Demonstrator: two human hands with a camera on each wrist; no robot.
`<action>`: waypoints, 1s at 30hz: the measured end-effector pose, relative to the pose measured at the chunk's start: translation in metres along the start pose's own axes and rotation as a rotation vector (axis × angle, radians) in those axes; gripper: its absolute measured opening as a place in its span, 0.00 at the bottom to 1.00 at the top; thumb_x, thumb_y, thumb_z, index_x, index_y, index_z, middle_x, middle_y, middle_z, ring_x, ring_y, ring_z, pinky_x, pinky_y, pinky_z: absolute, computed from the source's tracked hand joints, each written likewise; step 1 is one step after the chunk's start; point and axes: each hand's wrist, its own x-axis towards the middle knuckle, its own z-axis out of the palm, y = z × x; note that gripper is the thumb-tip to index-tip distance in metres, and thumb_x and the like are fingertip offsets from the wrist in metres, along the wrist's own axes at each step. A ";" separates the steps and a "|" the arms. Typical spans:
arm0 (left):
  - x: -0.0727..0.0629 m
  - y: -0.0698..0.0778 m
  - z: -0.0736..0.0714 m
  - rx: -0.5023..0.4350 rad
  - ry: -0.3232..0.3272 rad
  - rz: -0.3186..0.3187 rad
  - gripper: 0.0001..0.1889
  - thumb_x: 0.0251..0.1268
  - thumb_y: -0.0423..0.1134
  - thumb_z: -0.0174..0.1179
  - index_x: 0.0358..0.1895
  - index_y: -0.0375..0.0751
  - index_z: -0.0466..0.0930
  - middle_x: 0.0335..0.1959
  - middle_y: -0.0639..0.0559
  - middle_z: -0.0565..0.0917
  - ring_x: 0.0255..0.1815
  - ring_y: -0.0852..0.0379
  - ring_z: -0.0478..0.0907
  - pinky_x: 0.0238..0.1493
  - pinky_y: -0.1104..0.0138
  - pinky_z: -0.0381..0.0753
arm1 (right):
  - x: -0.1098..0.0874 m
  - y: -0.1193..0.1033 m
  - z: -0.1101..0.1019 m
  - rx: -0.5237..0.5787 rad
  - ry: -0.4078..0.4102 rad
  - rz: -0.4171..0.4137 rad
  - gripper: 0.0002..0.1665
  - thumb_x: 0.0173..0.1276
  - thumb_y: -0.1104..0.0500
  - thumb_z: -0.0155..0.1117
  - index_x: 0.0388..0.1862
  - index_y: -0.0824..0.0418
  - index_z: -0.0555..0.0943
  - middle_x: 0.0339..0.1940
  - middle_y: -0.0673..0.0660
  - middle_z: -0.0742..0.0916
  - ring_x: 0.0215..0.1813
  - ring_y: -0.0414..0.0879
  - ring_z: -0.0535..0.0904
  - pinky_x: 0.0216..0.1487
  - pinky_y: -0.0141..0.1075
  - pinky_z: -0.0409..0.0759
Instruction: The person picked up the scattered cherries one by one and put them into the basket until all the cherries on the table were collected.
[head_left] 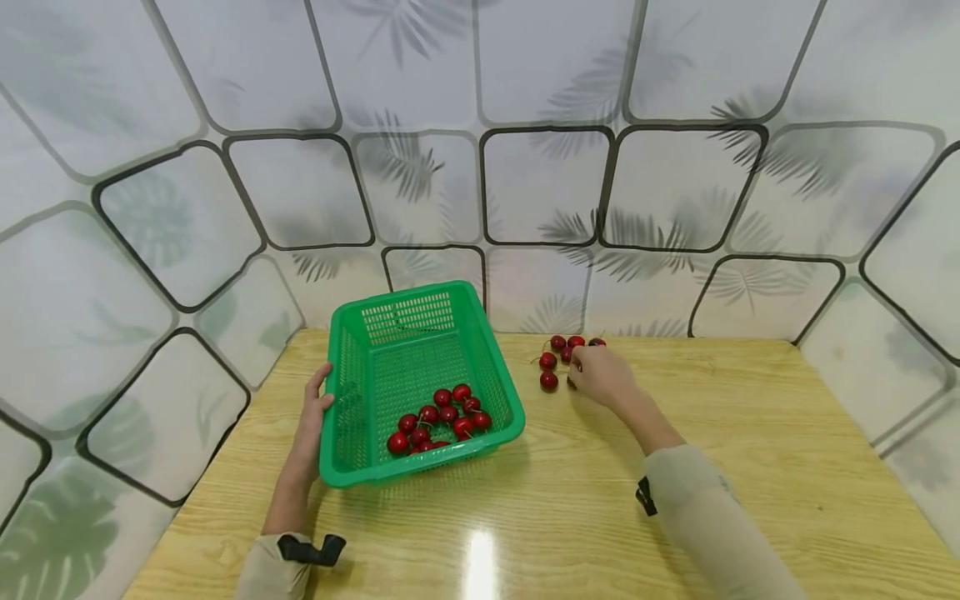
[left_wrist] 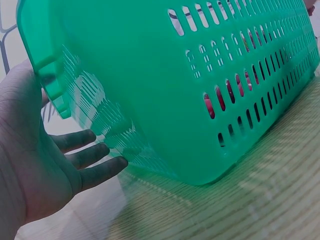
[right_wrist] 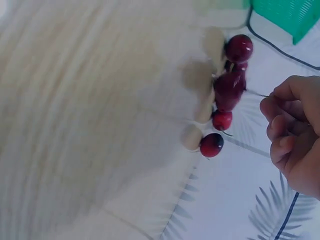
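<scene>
Right hand (right_wrist: 300, 134): pinching cherry (right_wrist: 230, 92) by stem (right_wrist: 257, 93); lift gently
Left hand (head_left: 308, 427): gripping green basket rim (head_left: 420, 465); keep steady
Loose cherries (head_left: 548, 381): take singly

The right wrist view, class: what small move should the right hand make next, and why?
Probably lift the dark cherry by its stem and carry it left to the green basket. The right hand appears to pinch that stem, the basket already contains a cluster of cherries, and its floor has bare room.
</scene>
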 end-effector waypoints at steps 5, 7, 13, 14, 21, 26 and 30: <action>0.000 0.001 0.000 0.002 0.006 -0.009 0.30 0.81 0.45 0.30 0.81 0.56 0.34 0.78 0.42 0.45 0.59 0.53 0.64 0.47 0.70 0.74 | 0.000 -0.003 -0.011 0.131 0.076 -0.011 0.19 0.65 0.67 0.55 0.16 0.55 0.66 0.15 0.49 0.67 0.20 0.42 0.59 0.25 0.36 0.59; 0.000 0.001 0.000 0.006 0.009 -0.012 0.30 0.81 0.45 0.30 0.81 0.56 0.34 0.78 0.42 0.44 0.60 0.53 0.64 0.47 0.71 0.74 | 0.000 -0.005 -0.015 0.161 0.095 -0.021 0.18 0.66 0.66 0.55 0.16 0.56 0.67 0.15 0.50 0.68 0.20 0.42 0.60 0.25 0.36 0.60; 0.001 0.002 0.000 0.007 0.019 -0.026 0.30 0.81 0.45 0.30 0.81 0.56 0.35 0.78 0.43 0.44 0.59 0.54 0.64 0.47 0.71 0.74 | 0.001 -0.014 -0.026 0.233 0.138 -0.032 0.11 0.70 0.64 0.56 0.27 0.63 0.81 0.19 0.52 0.79 0.20 0.42 0.66 0.25 0.36 0.65; 0.001 0.002 0.000 0.006 0.021 -0.026 0.30 0.81 0.45 0.30 0.81 0.56 0.35 0.78 0.43 0.44 0.59 0.54 0.64 0.47 0.71 0.74 | 0.001 -0.016 -0.027 0.247 0.153 -0.035 0.10 0.70 0.64 0.56 0.30 0.64 0.82 0.21 0.53 0.81 0.21 0.42 0.68 0.25 0.36 0.67; 0.002 0.002 0.000 0.003 0.021 -0.013 0.30 0.81 0.45 0.30 0.81 0.56 0.36 0.77 0.42 0.45 0.58 0.54 0.64 0.48 0.71 0.74 | 0.005 -0.040 -0.034 0.386 0.313 -0.075 0.09 0.69 0.65 0.58 0.36 0.67 0.86 0.27 0.58 0.87 0.25 0.46 0.78 0.31 0.38 0.76; 0.001 0.001 0.000 0.000 0.015 -0.006 0.30 0.81 0.45 0.31 0.81 0.54 0.36 0.77 0.41 0.46 0.58 0.55 0.65 0.48 0.71 0.74 | 0.009 -0.064 -0.030 0.506 0.385 -0.119 0.07 0.66 0.68 0.61 0.37 0.69 0.86 0.29 0.60 0.88 0.30 0.49 0.81 0.34 0.39 0.79; 0.001 0.001 0.000 -0.006 0.013 -0.008 0.30 0.81 0.45 0.31 0.81 0.54 0.35 0.76 0.41 0.47 0.57 0.57 0.67 0.48 0.71 0.74 | 0.013 -0.086 -0.024 0.533 0.393 -0.169 0.07 0.65 0.70 0.61 0.36 0.70 0.85 0.30 0.61 0.88 0.30 0.51 0.83 0.35 0.41 0.80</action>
